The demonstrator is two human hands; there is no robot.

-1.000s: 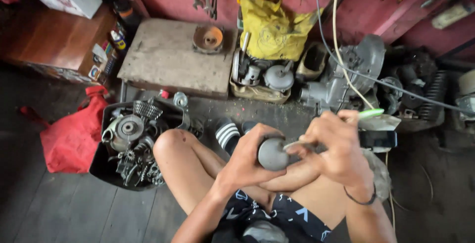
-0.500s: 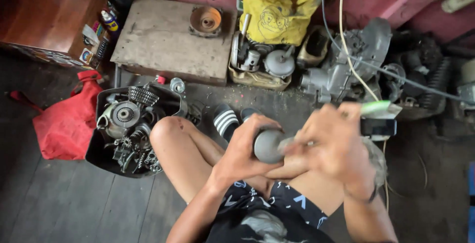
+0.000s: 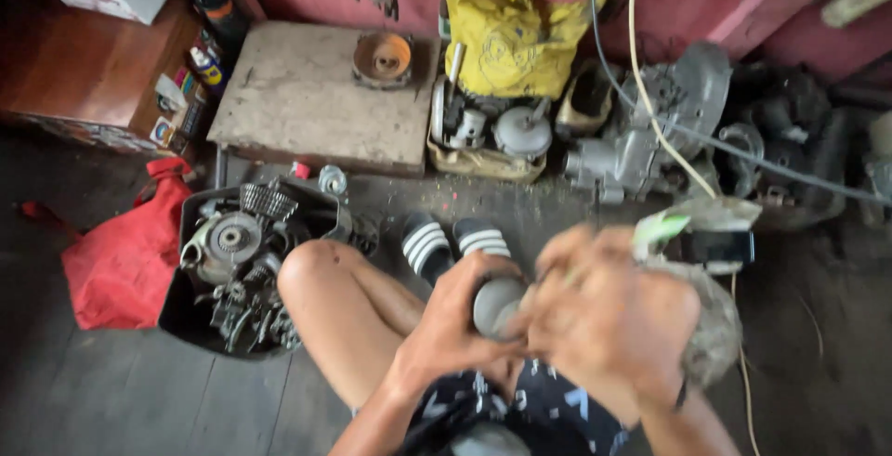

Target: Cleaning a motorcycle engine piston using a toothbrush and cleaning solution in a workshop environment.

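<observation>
Two hands, left hand (image 3: 455, 326) and right hand (image 3: 609, 321), meet around one grey metal cylinder (image 3: 494, 305). Beyond it: two striped sandals (image 3: 455, 244), one black tub (image 3: 186, 312) of engine parts, one red bag (image 3: 121, 261), one yellow bag (image 3: 511, 43).

Yellow bag (image 3: 511, 43) against wall, small labelled cans (image 3: 206, 64) beside wooden cabinet (image 3: 84, 66)
</observation>
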